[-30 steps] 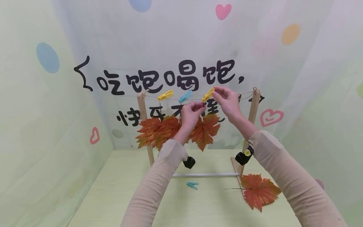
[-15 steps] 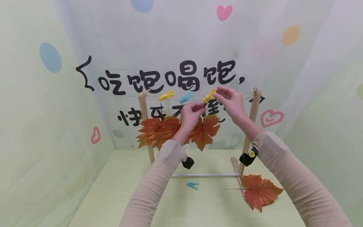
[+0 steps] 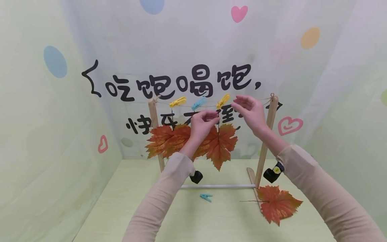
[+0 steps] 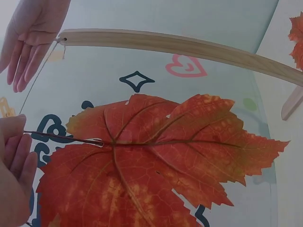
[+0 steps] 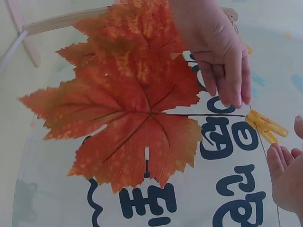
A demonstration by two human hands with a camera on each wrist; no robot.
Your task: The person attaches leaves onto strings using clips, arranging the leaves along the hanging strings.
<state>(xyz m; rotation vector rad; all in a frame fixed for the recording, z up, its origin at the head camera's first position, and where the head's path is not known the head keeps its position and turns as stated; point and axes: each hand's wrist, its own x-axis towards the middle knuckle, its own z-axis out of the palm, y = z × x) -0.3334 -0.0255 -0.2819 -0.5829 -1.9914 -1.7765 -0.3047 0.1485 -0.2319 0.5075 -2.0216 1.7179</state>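
Observation:
An orange maple leaf (image 3: 219, 144) hangs by its dark stem from a yellow clothespin (image 3: 223, 100) clipped on a twine line (image 5: 258, 137). My left hand (image 3: 204, 124) is beside the stem just under the clothespin, its fingers loosely extended. In the right wrist view those fingertips are right at the stem without curling round it. Just right of the clothespin, my right hand (image 3: 249, 112) is apart from it, thumb and fingers spread with nothing between them. Further left on the line are a blue clothespin (image 3: 198, 103) and another yellow clothespin, with overlapping leaves (image 3: 163, 139) below, partly hidden by my left arm.
Two wooden posts (image 3: 266, 144) hold the line, joined low down by a white rod (image 3: 220, 186). A loose blue clothespin (image 3: 206, 197) lies on the table (image 3: 115, 208). Another maple leaf (image 3: 278, 204) lies at the right post's foot. A printed cloth backdrop (image 3: 181, 40) stands behind.
My right hand has let go of the yellow clothespin and moved slightly right. The left fingers have loosened from the stem, and the leaf hangs a little lower.

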